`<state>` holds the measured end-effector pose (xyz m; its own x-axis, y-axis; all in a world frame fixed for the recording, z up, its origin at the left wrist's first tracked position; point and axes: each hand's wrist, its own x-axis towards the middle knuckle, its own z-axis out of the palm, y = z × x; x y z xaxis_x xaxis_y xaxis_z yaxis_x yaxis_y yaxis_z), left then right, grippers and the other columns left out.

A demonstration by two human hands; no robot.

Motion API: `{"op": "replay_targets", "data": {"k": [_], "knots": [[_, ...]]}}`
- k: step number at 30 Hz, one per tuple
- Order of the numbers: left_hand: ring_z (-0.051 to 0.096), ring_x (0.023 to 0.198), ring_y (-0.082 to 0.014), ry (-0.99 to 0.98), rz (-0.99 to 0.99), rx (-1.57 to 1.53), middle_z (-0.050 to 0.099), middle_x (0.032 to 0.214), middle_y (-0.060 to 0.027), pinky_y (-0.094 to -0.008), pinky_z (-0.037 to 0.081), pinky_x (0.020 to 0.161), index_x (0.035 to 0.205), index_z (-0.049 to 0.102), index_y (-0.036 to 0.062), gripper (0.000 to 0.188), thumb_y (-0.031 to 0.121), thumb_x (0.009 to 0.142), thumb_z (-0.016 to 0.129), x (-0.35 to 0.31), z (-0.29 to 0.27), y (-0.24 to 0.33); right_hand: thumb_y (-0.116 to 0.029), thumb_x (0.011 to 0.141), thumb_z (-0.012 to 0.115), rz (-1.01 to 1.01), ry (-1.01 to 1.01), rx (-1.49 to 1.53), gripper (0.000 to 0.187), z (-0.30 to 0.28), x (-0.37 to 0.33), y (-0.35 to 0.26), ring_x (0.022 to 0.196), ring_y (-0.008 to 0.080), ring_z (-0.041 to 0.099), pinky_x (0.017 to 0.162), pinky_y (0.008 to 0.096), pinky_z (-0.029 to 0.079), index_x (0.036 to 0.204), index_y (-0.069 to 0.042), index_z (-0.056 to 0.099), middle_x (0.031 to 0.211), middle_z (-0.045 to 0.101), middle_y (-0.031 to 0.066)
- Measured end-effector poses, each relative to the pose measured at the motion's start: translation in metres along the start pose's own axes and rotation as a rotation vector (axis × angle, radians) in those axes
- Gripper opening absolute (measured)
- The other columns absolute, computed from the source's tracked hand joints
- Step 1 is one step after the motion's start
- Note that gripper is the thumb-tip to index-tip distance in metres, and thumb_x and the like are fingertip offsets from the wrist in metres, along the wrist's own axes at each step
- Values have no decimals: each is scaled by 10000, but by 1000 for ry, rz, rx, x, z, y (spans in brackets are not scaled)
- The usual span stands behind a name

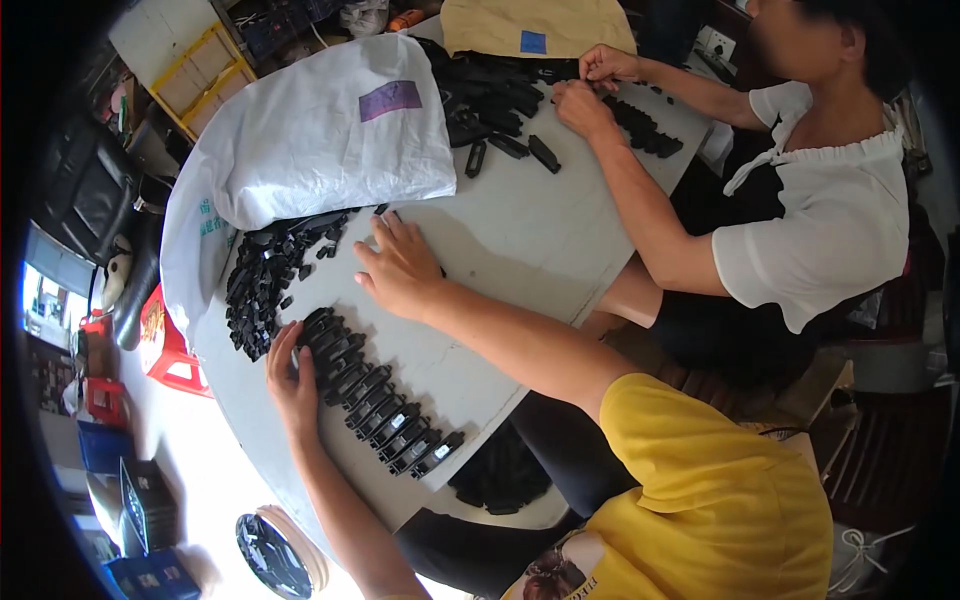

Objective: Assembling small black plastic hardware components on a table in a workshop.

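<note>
A slanting row of black plastic parts (365,390) stands on the pale table, several packed side by side; two near its close end carry small white labels. My left hand (292,385) rests beside the row's far end, fingers a little bent and thumb apart, with nothing visible in them. Left of the row's far end spreads a heap of small black pieces (262,280). My right hand (402,268) hovers over or lies on the table right of that heap, fingers spread and holding nothing I can see. One small black piece (380,209) is close to its fingertips.
A white woven sack (320,140) lies across the table's far left. Beyond my right hand are loose black parts (495,110) and a tan sack (540,25). At right, a co-worker's hands (590,95) work above another black row (645,128). A bucket (275,555) stands on the floor.
</note>
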<state>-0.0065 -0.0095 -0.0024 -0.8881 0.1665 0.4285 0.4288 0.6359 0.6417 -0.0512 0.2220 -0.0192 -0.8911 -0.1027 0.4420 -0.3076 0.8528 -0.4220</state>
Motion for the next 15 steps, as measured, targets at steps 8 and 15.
{"op": "replay_targets", "data": {"k": [8,15], "knots": [[547,1148,-248,34,28,-1,608,1209,-114,-326,411,971,1158,639,52,309,45,855,584,2,6,-1,-207,821,652,-164,172,167,312,-7,9,6,1166,354,472,971,444,395,1085,-45,621,1226,521,187],[563,1110,-316,215,-41,10,552,1256,-156,-388,454,950,1224,577,82,461,67,773,673,4,12,1,-11,739,637,-416,175,196,216,-10,10,-2,929,329,601,820,419,482,952,-18,668,959,638,152]]}}
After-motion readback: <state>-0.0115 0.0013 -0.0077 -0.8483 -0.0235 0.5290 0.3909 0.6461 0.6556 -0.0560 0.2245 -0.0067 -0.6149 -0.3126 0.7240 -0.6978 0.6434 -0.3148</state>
